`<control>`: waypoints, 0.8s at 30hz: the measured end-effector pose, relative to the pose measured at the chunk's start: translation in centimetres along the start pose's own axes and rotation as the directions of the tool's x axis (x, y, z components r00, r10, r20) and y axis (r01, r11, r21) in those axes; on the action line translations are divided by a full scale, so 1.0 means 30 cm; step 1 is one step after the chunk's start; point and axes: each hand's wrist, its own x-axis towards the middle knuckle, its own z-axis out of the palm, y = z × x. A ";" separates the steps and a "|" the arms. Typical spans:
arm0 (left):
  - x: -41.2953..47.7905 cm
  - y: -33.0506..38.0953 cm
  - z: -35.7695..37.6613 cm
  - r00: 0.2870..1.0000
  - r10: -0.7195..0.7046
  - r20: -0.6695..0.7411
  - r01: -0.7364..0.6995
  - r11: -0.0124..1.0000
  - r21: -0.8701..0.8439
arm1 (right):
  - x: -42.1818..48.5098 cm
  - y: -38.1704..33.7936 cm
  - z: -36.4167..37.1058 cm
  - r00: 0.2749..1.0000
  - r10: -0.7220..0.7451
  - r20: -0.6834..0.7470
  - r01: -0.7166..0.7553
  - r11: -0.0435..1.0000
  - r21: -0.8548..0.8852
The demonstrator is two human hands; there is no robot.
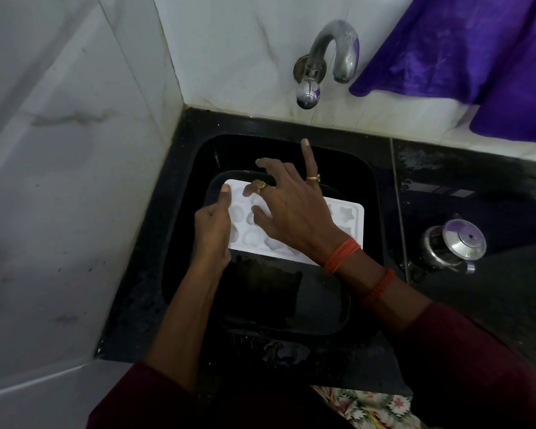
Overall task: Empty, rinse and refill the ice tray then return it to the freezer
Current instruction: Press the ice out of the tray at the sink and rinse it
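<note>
Rinsing looks to be the step in hand, though no water shows falling from the tap (pixel 331 54) on the wall behind the sink (pixel 364 181), and I cannot tell whether the cups hold ice or water.

The ice tray (pixel 350 216) is white and lies cups-up over the middle of the sink, above a dark tub (pixel 322 305) that sits inside the sink.

The left hand (pixel 212 233) grips the tray's end on the sink's left side. Its thumb lies along the top of the rim and its other fingers are hidden beneath.

The right hand (pixel 291 212) is spread over the tray's middle. Its thumb and bent fingers touch the cups, and its index finger (pixel 307 156) is lifted straight toward the back of the sink.

To do this well:
- Hold the gripped end firm and level, so that the free end, toward the sink's right side, does not dip.
- Work the fingertips round each cup in turn, the star-shaped ones included, since corners are likely to hold residue.
- Bring the tray nearer the back of the sink, under the spout, before turning on the water, so that splashes fall into the sink and not onto the table (pixel 477 196) on its right side.
- Tip the tray over the tub to drain it before refilling.
</note>
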 end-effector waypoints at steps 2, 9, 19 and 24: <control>-0.004 0.003 -0.001 1.000 0.002 -0.002 -0.002 1.000 -0.007 | 0.003 -0.007 0.004 0.999 -0.026 0.019 0.026 1.000 0.004; -0.009 0.004 -0.002 1.000 0.007 0.002 -0.007 1.000 -0.005 | 0.008 -0.014 0.022 0.993 -0.109 0.040 0.111 0.993 -0.047; -0.004 -0.020 -0.006 1.000 0.023 0.016 -0.024 1.000 0.005 | 0.036 -0.010 -0.012 0.988 -0.144 0.053 0.147 0.988 -0.048; -0.009 -0.016 -0.008 1.000 0.013 0.004 -0.013 1.000 0.013 | 0.035 -0.007 -0.013 0.983 -0.149 0.111 0.162 0.980 -0.117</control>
